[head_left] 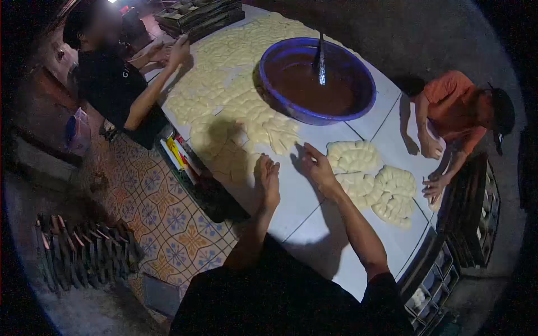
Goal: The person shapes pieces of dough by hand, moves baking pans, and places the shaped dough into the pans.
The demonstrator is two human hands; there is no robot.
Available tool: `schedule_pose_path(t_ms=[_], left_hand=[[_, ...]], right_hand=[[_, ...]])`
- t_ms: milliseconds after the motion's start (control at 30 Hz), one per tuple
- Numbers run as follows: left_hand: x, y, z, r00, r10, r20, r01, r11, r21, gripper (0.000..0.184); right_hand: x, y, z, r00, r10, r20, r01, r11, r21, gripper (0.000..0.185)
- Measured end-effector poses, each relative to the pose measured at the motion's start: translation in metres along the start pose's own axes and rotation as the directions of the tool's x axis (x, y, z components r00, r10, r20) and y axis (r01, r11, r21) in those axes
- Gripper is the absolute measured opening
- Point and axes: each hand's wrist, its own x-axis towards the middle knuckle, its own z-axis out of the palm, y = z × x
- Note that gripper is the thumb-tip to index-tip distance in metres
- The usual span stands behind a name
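Note:
Over the white tiled table [302, 223] both of my hands are raised in front of me. My left hand [269, 178] is beside the near edge of a wide spread of pale dough pieces [246, 106], its fingers bent; whether it holds something is too small to tell. My right hand [318, 168] has its fingers apart and nothing visible in it, just left of several round clusters of dough pieces [353, 155]. Beyond my hands stands a blue basin [305, 116] of brown liquid, with a dark-handled utensil [321, 61] in it.
At the left, a person in black [109, 84] works at the table; another in orange [454, 106] leans over its right side. Wooden trays stand at the back [196, 19] and right [476, 218]. A drawer [182, 159] with coloured packets juts out at the left edge.

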Motion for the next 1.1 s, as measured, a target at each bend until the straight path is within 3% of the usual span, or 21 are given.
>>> schedule_pose_path(t_ms=[100, 133, 167, 200, 233, 267, 367, 433, 500, 533, 633, 667, 700, 767, 800, 900, 933, 1033, 1067, 1100], left_hand=[[0.033, -0.013, 0.025, 0.987, 0.039, -0.155, -0.028, 0.997, 0.071, 0.056], [0.039, -0.011, 0.034, 0.98, 0.039, -0.196, -0.03, 0.998, 0.046, 0.053], [0.049, -0.017, 0.038, 0.958, 0.147, -0.248, -0.109, 0.981, 0.159, 0.048], [0.062, -0.036, 0.041, 0.939, 0.19, -0.286, -0.172, 0.981, 0.089, 0.046], [0.071, -0.045, 0.046, 0.916, 0.234, -0.326, -0.239, 0.971, 0.025, 0.046], [0.08, -0.054, 0.048, 0.894, 0.257, -0.367, -0.241, 0.966, 0.09, 0.045], [0.087, -0.045, 0.06, 0.858, 0.256, -0.445, -0.317, 0.946, -0.068, 0.041], [0.09, -0.043, 0.063, 0.834, 0.193, -0.517, -0.263, 0.963, -0.064, 0.038], [0.096, -0.048, 0.063, 0.826, 0.116, -0.551, -0.232, 0.962, -0.145, 0.035], [0.096, -0.051, 0.062, 0.859, 0.055, -0.509, -0.167, 0.97, -0.176, 0.03], [0.096, -0.055, 0.045, 0.92, -0.133, -0.369, 0.035, 0.965, -0.26, 0.02], [0.1, -0.058, 0.034, 0.937, -0.204, -0.282, 0.097, 0.931, -0.352, 0.021], [0.105, -0.061, 0.023, 0.943, -0.272, -0.191, 0.169, 0.886, -0.431, 0.023], [0.085, -0.021, 0.055, 0.923, -0.094, -0.373, 0.074, 0.995, -0.067, 0.026], [0.084, -0.021, 0.06, 0.912, 0.003, -0.41, 0.054, 0.99, 0.128, 0.027], [0.091, -0.033, 0.064, 0.868, 0.188, -0.46, -0.096, 0.972, 0.215, 0.026], [0.09, -0.03, 0.061, 0.896, -0.056, -0.44, -0.022, 0.985, -0.17, 0.027], [0.075, -0.011, 0.056, 0.921, -0.16, -0.356, 0.027, 0.937, -0.349, 0.03], [0.062, -0.005, 0.052, 0.97, -0.062, -0.234, -0.02, 0.944, -0.331, 0.029], [0.041, 0.019, 0.056, 0.953, -0.13, -0.273, 0.064, 0.97, -0.236, 0.024]], right_hand=[[0.084, 0.007, 0.016, 0.982, -0.171, 0.077, 0.183, 0.965, -0.19, 0.056], [0.105, 0.002, 0.02, 0.958, -0.244, 0.149, 0.283, 0.89, -0.358, 0.056], [0.122, -0.004, 0.026, 0.925, -0.299, 0.233, 0.378, 0.778, -0.501, 0.056], [0.14, -0.003, 0.034, 0.913, -0.344, 0.218, 0.406, 0.805, -0.433, 0.058], [0.158, -0.003, 0.041, 0.94, -0.248, 0.236, 0.336, 0.796, -0.504, 0.058], [0.172, 0.0, 0.048, 0.948, -0.207, 0.241, 0.302, 0.824, -0.479, 0.059], [0.202, 0.024, 0.068, 0.974, -0.163, 0.157, 0.225, 0.774, -0.592, 0.062], [0.204, 0.019, 0.075, 0.994, -0.062, 0.087, 0.104, 0.771, -0.628, 0.06], [0.198, -0.001, 0.069, 0.988, 0.152, 0.036, -0.106, 0.82, -0.562, 0.053], [0.192, -0.014, 0.062, 0.964, 0.253, 0.086, -0.165, 0.817, -0.553, 0.044], [0.172, -0.021, 0.043, 0.955, 0.147, 0.256, 0.005, 0.858, -0.513, 0.037], [0.161, -0.022, 0.038, 0.949, -0.102, 0.297, 0.272, 0.738, -0.617, 0.036], [0.159, -0.012, 0.039, 0.919, -0.266, 0.293, 0.394, 0.68, -0.618, 0.037], [0.159, 0.014, 0.039, 0.774, -0.568, 0.28, 0.596, 0.505, -0.624, 0.037], [0.159, 0.005, 0.037, 0.918, -0.18, 0.354, 0.371, 0.709, -0.599, 0.042], [0.159, -0.028, 0.033, 0.928, 0.272, 0.253, -0.153, 0.9, -0.407, 0.045], [0.165, -0.006, 0.04, 0.966, -0.092, 0.24, 0.131, 0.98, -0.152, 0.043], [0.141, -0.003, 0.026, 0.971, 0.012, 0.24, -0.025, 0.998, 0.051, 0.036], [0.123, -0.018, 0.018, 0.973, 0.068, 0.221, -0.085, 0.994, 0.068, 0.033], [0.102, -0.031, 0.007, 0.954, 0.192, 0.231, -0.24, 0.95, 0.202, 0.037]])
